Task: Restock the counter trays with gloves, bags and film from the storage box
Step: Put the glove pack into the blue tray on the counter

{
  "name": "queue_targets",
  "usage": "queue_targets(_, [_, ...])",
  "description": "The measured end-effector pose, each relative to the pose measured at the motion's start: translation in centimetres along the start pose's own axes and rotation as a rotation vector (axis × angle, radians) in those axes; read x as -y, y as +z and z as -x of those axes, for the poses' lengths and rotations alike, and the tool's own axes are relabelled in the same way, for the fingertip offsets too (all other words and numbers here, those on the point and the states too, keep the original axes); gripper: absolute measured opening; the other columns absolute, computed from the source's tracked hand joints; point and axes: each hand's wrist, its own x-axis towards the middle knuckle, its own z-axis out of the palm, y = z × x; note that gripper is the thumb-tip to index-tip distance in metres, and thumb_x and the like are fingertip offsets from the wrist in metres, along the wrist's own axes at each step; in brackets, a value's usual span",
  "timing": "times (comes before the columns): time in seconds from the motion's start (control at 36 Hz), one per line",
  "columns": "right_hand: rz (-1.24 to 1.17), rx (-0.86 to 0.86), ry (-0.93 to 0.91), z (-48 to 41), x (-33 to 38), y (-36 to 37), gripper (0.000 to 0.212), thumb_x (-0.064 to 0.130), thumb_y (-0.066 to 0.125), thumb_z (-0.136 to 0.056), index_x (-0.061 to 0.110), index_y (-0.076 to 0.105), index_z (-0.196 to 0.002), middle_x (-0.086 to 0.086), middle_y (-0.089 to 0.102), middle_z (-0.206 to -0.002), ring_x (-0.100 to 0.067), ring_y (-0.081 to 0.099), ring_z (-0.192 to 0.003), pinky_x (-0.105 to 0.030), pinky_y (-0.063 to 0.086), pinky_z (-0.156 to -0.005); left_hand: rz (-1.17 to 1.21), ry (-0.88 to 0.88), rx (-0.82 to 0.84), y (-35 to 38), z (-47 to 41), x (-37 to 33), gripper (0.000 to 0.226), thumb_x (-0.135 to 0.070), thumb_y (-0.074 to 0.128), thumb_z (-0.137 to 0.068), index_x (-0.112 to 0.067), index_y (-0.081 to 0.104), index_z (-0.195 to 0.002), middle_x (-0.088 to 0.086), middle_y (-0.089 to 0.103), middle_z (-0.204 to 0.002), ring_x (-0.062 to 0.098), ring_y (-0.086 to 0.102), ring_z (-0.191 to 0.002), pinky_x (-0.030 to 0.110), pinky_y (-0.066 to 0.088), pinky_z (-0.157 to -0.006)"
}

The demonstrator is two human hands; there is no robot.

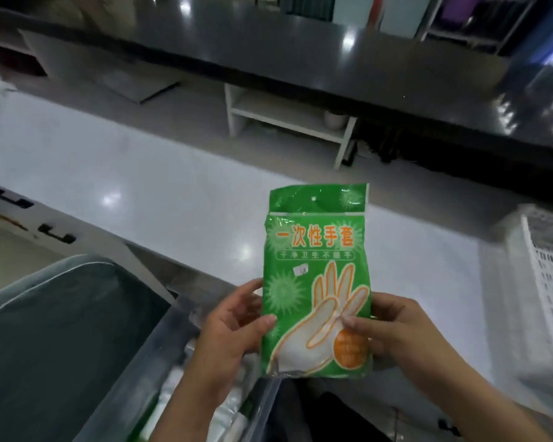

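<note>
A green pack of disposable gloves [316, 260] is held upright in front of me, above the white counter [173, 199]. My left hand [233, 327] pinches its lower left edge, thumb on the front. My right hand [393, 327] pinches its lower right edge, thumb across the printed glove picture. Below my hands stands the clear storage box [176, 355], with white and silvery packs [224, 416] inside. A white slotted tray [549, 295] sits on the counter at the far right.
The box's dark green lid [61, 339] leans at the lower left. Drawers with black handles [56, 234] lie left of it. Across the aisle are a dark glossy counter [300, 55] and a white shelf unit [288, 119].
</note>
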Motion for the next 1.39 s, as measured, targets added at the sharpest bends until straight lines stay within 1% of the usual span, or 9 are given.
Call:
queue_targets(0.11, [-0.056,-0.119,0.097,-1.1,-1.2,-2.1,0.024,-0.005,0.069,-0.081,0.009,0.076,-0.100,-0.013,0.077,-0.099,-0.031,0.075,-0.083,-0.035,0.059,-0.060,-0.050,-0.135,-0.017,1.6,-1.4,1.6,0.057,-0.005,0.077,-0.067,-0.022,0.068,-0.120,0.013,0.074,-0.108,0.032,0.073,-0.096,0.043,0.061,-0.066])
queue_targets(0.42, [0.049,-0.221,0.152,-8.1,1.0,-6.3,0.027,-0.008,0.062,-0.087,0.012,0.071,-0.103,-0.019,0.071,-0.089,-0.020,0.073,-0.066,-0.031,0.057,-0.051,-0.148,-0.254,-0.164,5.9,-7.4,1.2,0.047,0.007,0.069,-0.082,-0.021,0.067,-0.119,0.016,0.074,-0.104,0.027,0.072,-0.075,0.030,0.052,-0.051])
queue_targets(0.5, [0.116,-0.223,0.134,-11.0,2.0,-7.0,0.028,-0.006,0.063,-0.088,0.017,0.070,-0.101,-0.018,0.071,-0.091,-0.024,0.074,-0.072,-0.039,0.062,-0.057,-0.198,-0.255,-0.185,7.0,-10.0,0.3,0.044,0.005,0.069,-0.083,-0.020,0.068,-0.119,0.015,0.074,-0.104,0.028,0.073,-0.084,0.034,0.055,-0.058])
queue_targets(0.61, [0.267,-0.202,0.140,-15.0,2.2,-7.6,0.029,-0.005,0.065,-0.084,0.023,0.068,-0.091,-0.015,0.070,-0.088,-0.033,0.073,-0.082,-0.058,0.059,-0.075,-0.307,-0.292,-0.227,7.8,-13.1,0.4,0.040,0.005,0.068,-0.085,-0.019,0.067,-0.117,0.008,0.076,-0.092,0.021,0.075,-0.076,0.031,0.056,-0.057])
queue_targets(0.78, [0.548,-0.164,0.120,-17.1,0.4,-8.6,0.026,0.011,0.070,-0.077,0.032,0.071,-0.091,0.003,0.070,-0.080,-0.018,0.068,-0.075,-0.042,0.058,-0.072,-0.442,-0.257,-0.341,8.1,-14.0,2.7,0.043,0.008,0.067,-0.083,-0.026,0.069,-0.108,0.012,0.073,-0.102,0.023,0.073,-0.085,0.033,0.058,-0.068])
queue_targets(0.89, [0.630,-0.130,0.085,-17.3,-0.7,-9.5,0.028,0.023,0.074,-0.076,0.035,0.069,-0.101,0.013,0.069,-0.089,-0.008,0.065,-0.078,-0.034,0.054,-0.073,-0.469,-0.242,-0.371,8.0,-13.8,3.5,0.045,0.009,0.070,-0.081,-0.025,0.067,-0.109,0.007,0.071,-0.106,0.020,0.069,-0.098,0.018,0.056,-0.070])
queue_targets(1.06, [0.436,-0.111,0.099,-18.0,-0.9,-9.6,0.037,0.011,0.076,-0.076,0.040,0.063,-0.095,0.014,0.069,-0.088,-0.010,0.070,-0.079,-0.037,0.058,-0.076,-0.323,-0.366,-0.335,8.1,-14.6,2.3,0.052,0.001,0.073,-0.082,-0.028,0.061,-0.123,0.002,0.072,-0.110,0.019,0.073,-0.093,0.021,0.054,-0.057])
queue_targets(1.22, [0.071,-0.077,0.339,-18.1,-0.1,-10.2,0.052,-0.006,0.075,-0.075,0.022,0.057,-0.114,-0.012,0.075,-0.089,-0.019,0.073,-0.057,-0.025,0.052,-0.044,-0.332,-0.490,-0.189,7.9,-14.9,1.0,0.035,0.001,0.073,-0.082,-0.023,0.064,-0.106,0.002,0.078,-0.087,0.018,0.075,-0.075,0.029,0.061,-0.062])
queue_targets(1.39, [0.073,0.050,0.344,-12.8,-0.1,-12.1,0.040,-0.001,0.073,-0.081,0.019,0.065,-0.115,-0.006,0.079,-0.095,-0.026,0.076,-0.085,-0.046,0.059,-0.079,-0.218,-0.422,-0.024,8.2,-10.7,2.0,0.048,0.006,0.071,-0.081,-0.015,0.061,-0.123,0.015,0.074,-0.107,0.028,0.073,-0.093,0.033,0.060,-0.069])
